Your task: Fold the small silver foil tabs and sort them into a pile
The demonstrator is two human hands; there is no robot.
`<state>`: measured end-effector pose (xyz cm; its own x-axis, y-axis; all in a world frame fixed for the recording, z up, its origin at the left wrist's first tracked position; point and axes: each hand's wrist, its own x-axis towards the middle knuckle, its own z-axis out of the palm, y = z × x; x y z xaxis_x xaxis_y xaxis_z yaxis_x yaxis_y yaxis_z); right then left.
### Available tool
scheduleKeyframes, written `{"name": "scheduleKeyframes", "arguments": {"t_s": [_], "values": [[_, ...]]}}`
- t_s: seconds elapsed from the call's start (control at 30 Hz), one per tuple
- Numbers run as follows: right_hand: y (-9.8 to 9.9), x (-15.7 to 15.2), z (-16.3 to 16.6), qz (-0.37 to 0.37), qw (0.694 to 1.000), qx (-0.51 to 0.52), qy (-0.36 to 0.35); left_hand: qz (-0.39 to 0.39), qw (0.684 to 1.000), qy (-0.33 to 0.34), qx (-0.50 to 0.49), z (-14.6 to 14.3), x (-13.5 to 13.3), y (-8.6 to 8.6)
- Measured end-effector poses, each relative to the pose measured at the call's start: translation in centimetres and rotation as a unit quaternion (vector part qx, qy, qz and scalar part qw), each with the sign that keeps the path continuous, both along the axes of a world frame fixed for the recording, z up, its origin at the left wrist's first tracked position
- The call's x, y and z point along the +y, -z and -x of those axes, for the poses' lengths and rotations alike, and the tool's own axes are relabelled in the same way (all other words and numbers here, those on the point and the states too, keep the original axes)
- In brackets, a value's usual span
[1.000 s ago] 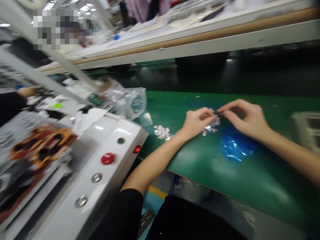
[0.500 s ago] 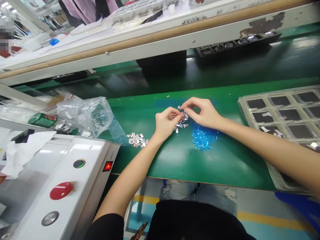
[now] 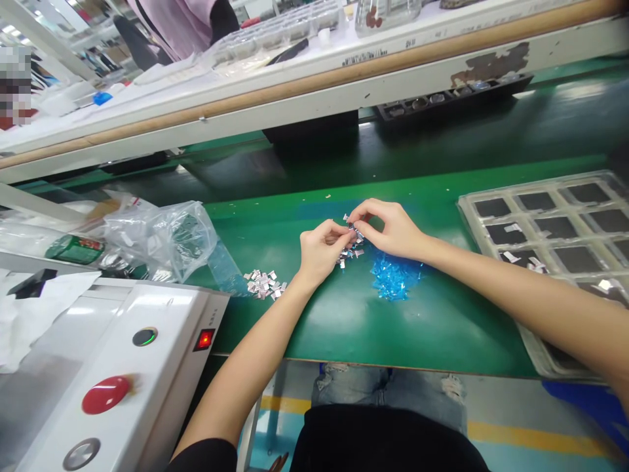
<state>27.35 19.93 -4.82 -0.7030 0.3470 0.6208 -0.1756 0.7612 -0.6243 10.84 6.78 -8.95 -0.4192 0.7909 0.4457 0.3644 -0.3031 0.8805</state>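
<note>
My left hand (image 3: 322, 250) is closed in a pinch, apparently on a small silvery piece (image 3: 352, 228) at its fingertips. Close against it, the thumb and forefinger of my right hand (image 3: 388, 229) come together at the same spot; what they pinch is too small to make out. Below the fingertips lies a heap of small silvery pieces (image 3: 358, 252), partly hidden by my hands. A second pile of such pieces (image 3: 265, 284) rests left of my left wrist. Under my right wrist is a loose heap of blue film scraps (image 3: 393, 275).
A clear plastic tray with dark compartments (image 3: 496, 231) lies at the right, a few pieces in it. Plastic bags (image 3: 181, 229) and a white machine with a red button (image 3: 105, 394) stand at the left. Beyond the green table (image 3: 334, 328) runs a raised shelf (image 3: 275, 98).
The view has shifted slightly, so most things sit a little lower and further left. Both hands stay together at the heap, still pinching, with only small finger movement.
</note>
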Motion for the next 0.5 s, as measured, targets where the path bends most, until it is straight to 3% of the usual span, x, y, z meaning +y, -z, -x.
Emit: {"name": "scheduleKeyframes", "arguments": {"t_s": [0.5], "values": [[0.00, 0.09, 0.01, 0.004, 0.999, -0.034, 0.008, 0.015, 0.999, -0.008, 0.033, 0.01, -0.08, 0.09]]}}
